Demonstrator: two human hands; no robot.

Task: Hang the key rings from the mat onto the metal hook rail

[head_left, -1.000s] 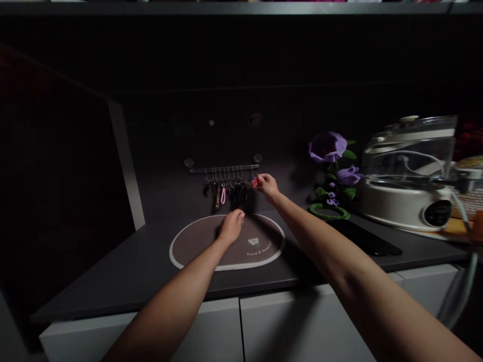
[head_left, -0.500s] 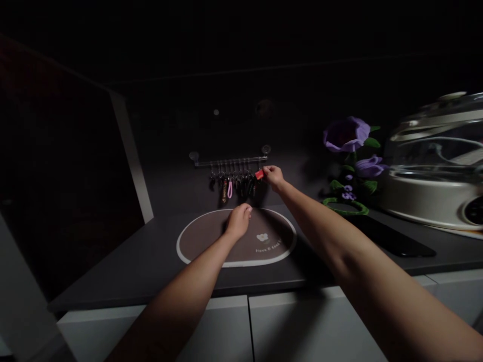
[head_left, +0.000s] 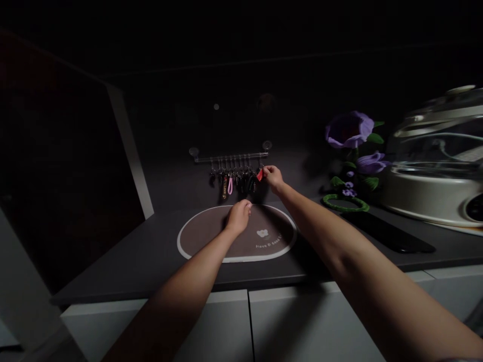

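My right hand [head_left: 273, 177] pinches a small red tag [head_left: 260, 175] at the right end of a clear hook rail [head_left: 231, 158] on the dark wall. The tag appears to hang by a ring from the last hook. Several key bunches dangle along the rail, with a pink loop strap [head_left: 230, 185] and a brown strap with lettering [head_left: 225, 188] among them. Lower down, my left hand [head_left: 239, 216] is held closed above the brown oval mat [head_left: 204, 236]. Whatever its curled fingers may hold is hidden.
Purple felt flowers [head_left: 350, 129] with a green ring base [head_left: 345, 203] stand on the dark counter [head_left: 124, 266] to the right. In front of them lies a black phone-like slab [head_left: 392, 234]. A cream appliance with a clear cover [head_left: 426, 193] occupies the far right.
The red tag has tilted more upright between my right fingers. The view has shifted slightly, and my left hand keeps nearly the same place over the mat.
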